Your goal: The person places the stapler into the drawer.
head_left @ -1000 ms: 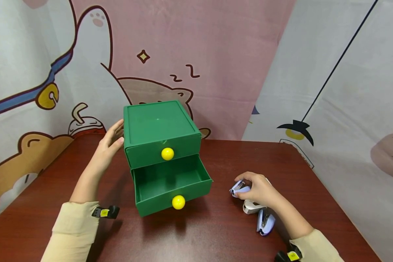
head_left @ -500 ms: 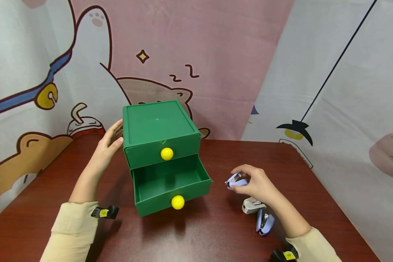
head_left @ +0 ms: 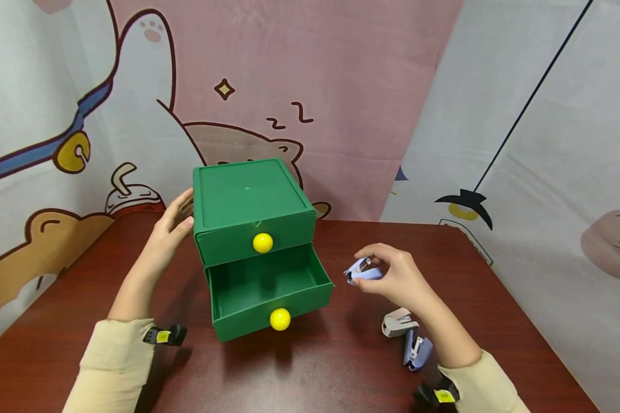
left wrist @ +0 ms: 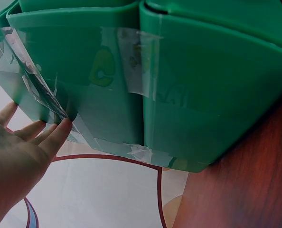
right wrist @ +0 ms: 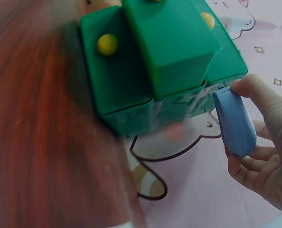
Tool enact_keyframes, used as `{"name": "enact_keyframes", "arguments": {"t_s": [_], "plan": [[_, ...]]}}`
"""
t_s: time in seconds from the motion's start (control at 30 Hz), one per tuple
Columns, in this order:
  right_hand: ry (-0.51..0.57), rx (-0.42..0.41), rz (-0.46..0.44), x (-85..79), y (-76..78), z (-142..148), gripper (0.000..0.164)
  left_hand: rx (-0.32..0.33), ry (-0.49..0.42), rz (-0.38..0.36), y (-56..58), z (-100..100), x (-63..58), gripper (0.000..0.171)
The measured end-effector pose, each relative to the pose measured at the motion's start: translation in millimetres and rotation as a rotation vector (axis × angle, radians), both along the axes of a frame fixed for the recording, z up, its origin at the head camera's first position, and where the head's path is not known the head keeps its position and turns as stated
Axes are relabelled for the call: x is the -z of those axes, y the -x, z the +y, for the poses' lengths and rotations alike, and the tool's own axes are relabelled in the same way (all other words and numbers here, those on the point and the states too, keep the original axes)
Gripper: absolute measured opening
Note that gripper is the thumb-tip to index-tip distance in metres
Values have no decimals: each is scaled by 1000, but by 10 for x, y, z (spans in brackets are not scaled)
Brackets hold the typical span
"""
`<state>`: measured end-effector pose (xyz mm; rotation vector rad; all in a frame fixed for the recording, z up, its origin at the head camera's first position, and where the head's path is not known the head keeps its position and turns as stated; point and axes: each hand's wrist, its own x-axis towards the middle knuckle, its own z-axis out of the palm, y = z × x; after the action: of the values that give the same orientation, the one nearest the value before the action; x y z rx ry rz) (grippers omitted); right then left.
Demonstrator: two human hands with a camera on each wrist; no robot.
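Note:
A green drawer cabinet (head_left: 250, 192) with yellow round knobs stands on the table. One drawer (head_left: 302, 301) under the top one is pulled out, and nothing shows inside it. My left hand (head_left: 167, 235) rests its fairly straight fingers on the cabinet's left side; the left wrist view shows the fingertips (left wrist: 65, 126) at clear tape there. Right of the drawer, above the table, my right hand (head_left: 400, 278) pinches a small lavender stapler (head_left: 364, 275) between thumb and fingers. In the right wrist view the stapler (right wrist: 236, 123) shows its smooth side.
A white-grey stapler (head_left: 396, 324) and a second lavender stapler (head_left: 418, 351) lie close together on the dark red-brown table (head_left: 341, 373), below my right forearm. Behind the table hangs a cartoon-printed cloth (head_left: 351, 115).
My right hand has lifted the lavender stapler off the table and carried it up and left towards the cabinet. The left hand stays at the cabinet's side.

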<state>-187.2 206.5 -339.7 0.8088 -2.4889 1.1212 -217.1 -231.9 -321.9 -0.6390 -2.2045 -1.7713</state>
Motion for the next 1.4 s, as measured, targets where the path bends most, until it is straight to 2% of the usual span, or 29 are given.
{"name": "enact_keyframes", "arguments": {"t_s": [0.23, 0.53, 0.73, 0.8, 0.87, 1.07, 1.4], "plan": [[64, -30, 23, -166, -39, -131, 36, 2, 4, 3, 3, -1, -2, 56], [146, -68, -17, -320, -107, -392, 37, 7, -3, 5, 1, -3, 5, 56], [180, -110, -32, -574, -314, -631, 34, 9, -4, 3, 7, -4, 11, 56], [181, -121, -30, -610, -339, -685, 34, 6, 2, 1, 6, -6, 11, 56], [184, -134, -25, -579, -310, -724, 34, 3, 6, 0, 4, -8, 9, 56], [179, -167, -21, -289, -52, -809, 39, 8, 0, -2, 6, -13, 11, 56], [136, -213, -17, -207, 16, -951, 39, -2, 13, -1, 2, -12, 9, 56]]}}
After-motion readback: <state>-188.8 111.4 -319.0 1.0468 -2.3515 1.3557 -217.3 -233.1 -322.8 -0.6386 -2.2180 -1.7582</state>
